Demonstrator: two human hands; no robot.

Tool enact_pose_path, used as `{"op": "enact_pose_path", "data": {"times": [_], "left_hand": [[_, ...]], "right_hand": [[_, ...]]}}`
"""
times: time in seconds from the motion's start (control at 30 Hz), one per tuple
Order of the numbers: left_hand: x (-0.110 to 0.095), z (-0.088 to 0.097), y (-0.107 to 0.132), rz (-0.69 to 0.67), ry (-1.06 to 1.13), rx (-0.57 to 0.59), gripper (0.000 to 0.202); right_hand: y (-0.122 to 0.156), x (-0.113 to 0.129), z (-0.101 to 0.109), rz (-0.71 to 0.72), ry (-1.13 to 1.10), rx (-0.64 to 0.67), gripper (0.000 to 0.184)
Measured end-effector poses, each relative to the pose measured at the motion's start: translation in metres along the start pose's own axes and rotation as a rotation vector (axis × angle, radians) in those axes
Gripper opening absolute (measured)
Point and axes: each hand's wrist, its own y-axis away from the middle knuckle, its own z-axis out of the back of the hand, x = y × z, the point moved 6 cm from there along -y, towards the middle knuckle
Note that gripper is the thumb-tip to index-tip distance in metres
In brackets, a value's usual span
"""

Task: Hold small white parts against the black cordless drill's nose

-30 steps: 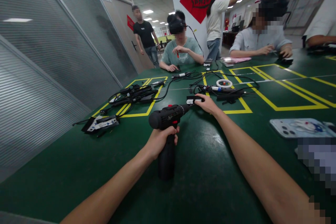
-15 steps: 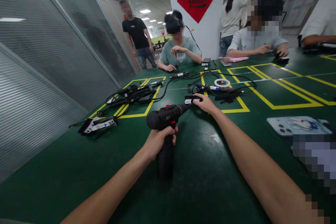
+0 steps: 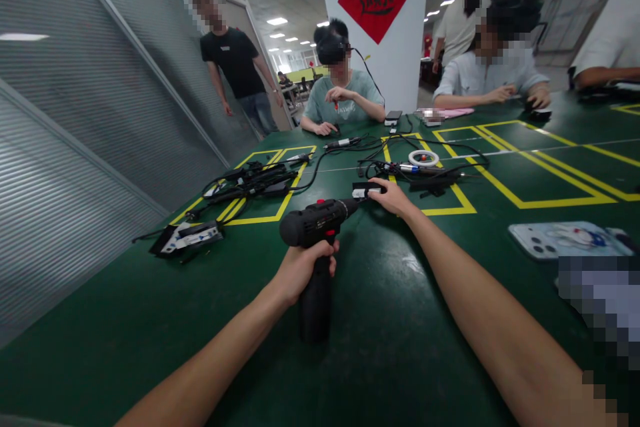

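Note:
My left hand [image 3: 305, 268] is wrapped round the handle of a black cordless drill [image 3: 315, 223] with red buttons. The drill stands upright over the green table, its chuck pointing forward and right. At the chuck's tip is a small black block with a white label [image 3: 361, 193]. Fingers of my right hand [image 3: 390, 197] close on this block from its right side and hold it at the table. Whether the bit touches the block cannot be made out.
Black cables [image 3: 250, 181] and an open black-and-white piece [image 3: 187, 238] lie at left. Beyond my right hand are a white ring [image 3: 423, 158] and pen-like tools [image 3: 415, 170]. A phone [image 3: 565, 240] lies at right. People sit across the green table [image 3: 400, 347].
My hands, the drill and the block stay in nearly the same place. In the background, a person in a black shirt has moved left, and another at the back right has shifted right.

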Motion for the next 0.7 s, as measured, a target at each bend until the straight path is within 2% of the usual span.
{"op": "enact_pose_path", "data": {"times": [0.2,0.7], "left_hand": [[0.0005,-0.0003,0.0009,0.024,0.013,-0.008,0.012],[0.003,0.0013,-0.0022,-0.016,0.011,0.013,0.012]], "right_hand": [[-0.0013,-0.0007,-0.0005,0.013,0.004,0.001,0.045],[-0.002,-0.0023,-0.0003,0.001,0.003,-0.003,0.046]]}}
